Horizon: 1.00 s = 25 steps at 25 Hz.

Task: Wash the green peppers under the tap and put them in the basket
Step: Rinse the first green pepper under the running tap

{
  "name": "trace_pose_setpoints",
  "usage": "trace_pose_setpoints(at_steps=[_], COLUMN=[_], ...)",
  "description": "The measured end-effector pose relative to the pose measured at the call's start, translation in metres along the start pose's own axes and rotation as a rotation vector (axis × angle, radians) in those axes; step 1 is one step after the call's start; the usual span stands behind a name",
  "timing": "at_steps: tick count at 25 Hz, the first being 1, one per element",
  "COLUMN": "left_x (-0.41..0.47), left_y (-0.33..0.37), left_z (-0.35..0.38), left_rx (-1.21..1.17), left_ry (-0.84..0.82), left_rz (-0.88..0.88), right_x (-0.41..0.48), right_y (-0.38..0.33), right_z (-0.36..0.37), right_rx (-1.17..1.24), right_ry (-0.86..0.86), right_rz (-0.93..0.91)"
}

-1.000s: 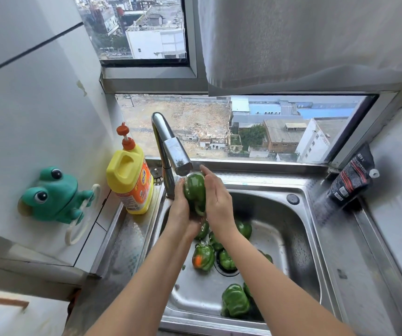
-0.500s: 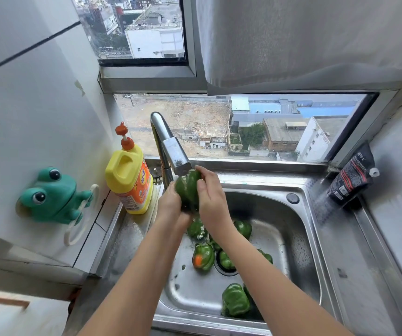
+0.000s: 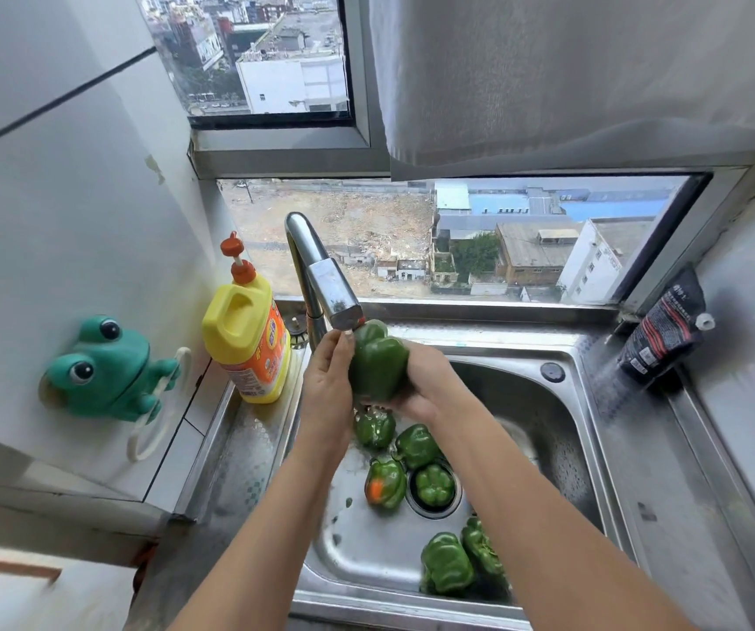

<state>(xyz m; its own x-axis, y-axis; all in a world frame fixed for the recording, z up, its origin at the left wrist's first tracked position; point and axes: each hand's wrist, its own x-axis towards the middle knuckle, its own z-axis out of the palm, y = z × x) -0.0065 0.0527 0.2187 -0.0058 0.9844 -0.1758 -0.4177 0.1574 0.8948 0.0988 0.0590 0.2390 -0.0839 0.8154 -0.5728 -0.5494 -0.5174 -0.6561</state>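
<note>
Rinsing is the step in hand. Just under the tap (image 3: 321, 275) spout, the left hand (image 3: 328, 380) clasps the left flank of one green pepper (image 3: 378, 366). The right hand (image 3: 421, 384) cups it from the right and beneath, so both hands are closed around it.

To do this well, I judge the pepper should be turned between the palms, so the creases between its lobes and the stem hollow each pass under the spout. The hold should be firm, since wet skin likely slips.

Below the tap and a little to its right, at least six loose peppers (image 3: 416, 446) lie in the sink (image 3: 562, 430), one over the drain (image 3: 434, 507); these probably await their turn.

The fingertips behind the held pepper are hidden, and the water stream is too faint to make out. The basket is nowhere in view. The right forearm (image 3: 526, 494) partly covers the peppers farthest below the tap.
</note>
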Motion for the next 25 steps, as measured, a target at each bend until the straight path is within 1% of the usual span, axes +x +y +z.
trace_pose_setpoints(at_steps=[2, 4, 5, 6, 7, 8, 9, 10, 12, 13, 14, 15, 17, 18, 19, 20, 22, 23, 25], left_x=[0.002, 0.005, 0.007, 0.007, 0.006, 0.004, 0.002, 0.0, -0.006, -0.007, -0.005, -0.004, -0.001, 0.002, 0.003, 0.002, -0.003, -0.005, -0.009], left_y=[0.005, 0.011, 0.014, 0.019, 0.024, 0.029, 0.033, 0.034, 0.034, 0.035, 0.035, 0.037, 0.043, 0.043, 0.044, 0.043, 0.037, 0.034, 0.025], left_z=[-0.007, -0.011, -0.011, -0.012, -0.011, -0.01, -0.007, -0.005, 0.001, 0.002, 0.0, -0.002, -0.008, -0.01, -0.01, -0.008, 0.002, 0.007, 0.017], left_rx=[0.0, 0.076, 0.112, 0.129, 0.128, 0.127, 0.127, 0.138, 0.154, 0.164, 0.19, 0.212, 0.197, 0.154, 0.102, 0.056, -0.025, -0.054, -0.054], left_ry=[-0.047, -0.018, 0.021, 0.047, 0.046, 0.032, 0.014, 0.015, 0.039, 0.05, 0.049, 0.043, 0.03, 0.035, 0.055, 0.073, 0.095, 0.107, 0.141], left_rz=[-0.045, -0.114, -0.196, -0.308, -0.424, -0.504, -0.541, -0.542, -0.508, -0.494, -0.493, -0.509, -0.602, -0.655, -0.698, -0.712, -0.68, -0.644, -0.523], right_x=[-0.005, -0.007, -0.007, -0.007, -0.007, -0.007, -0.008, -0.009, -0.011, -0.01, -0.009, -0.008, -0.01, -0.014, -0.018, -0.021, -0.021, -0.02, -0.016], right_y=[0.003, 0.011, 0.015, 0.016, 0.015, 0.013, 0.011, 0.01, 0.011, 0.012, 0.012, 0.011, 0.006, 0.001, -0.001, -0.001, 0.004, 0.008, 0.016], right_z=[-0.007, -0.011, -0.014, -0.017, -0.02, -0.022, -0.022, -0.019, -0.01, -0.008, -0.01, -0.014, -0.022, -0.023, -0.019, -0.014, 0.0, 0.005, 0.011], right_rx=[-0.028, 0.03, 0.021, -0.045, -0.183, -0.348, -0.496, -0.602, -0.7, -0.743, -0.754, -0.725, -0.592, -0.595, -0.677, -0.775, -0.891, -0.895, -0.897], right_ry=[-0.135, -0.22, -0.24, -0.262, -0.269, -0.26, -0.226, -0.178, -0.088, -0.08, -0.13, -0.222, -0.461, -0.522, -0.515, -0.437, -0.165, -0.036, 0.166], right_rz=[-0.02, -0.149, -0.223, -0.3, -0.369, -0.42, -0.454, -0.476, -0.521, -0.543, -0.537, -0.495, -0.368, -0.348, -0.381, -0.451, -0.648, -0.735, -0.823])
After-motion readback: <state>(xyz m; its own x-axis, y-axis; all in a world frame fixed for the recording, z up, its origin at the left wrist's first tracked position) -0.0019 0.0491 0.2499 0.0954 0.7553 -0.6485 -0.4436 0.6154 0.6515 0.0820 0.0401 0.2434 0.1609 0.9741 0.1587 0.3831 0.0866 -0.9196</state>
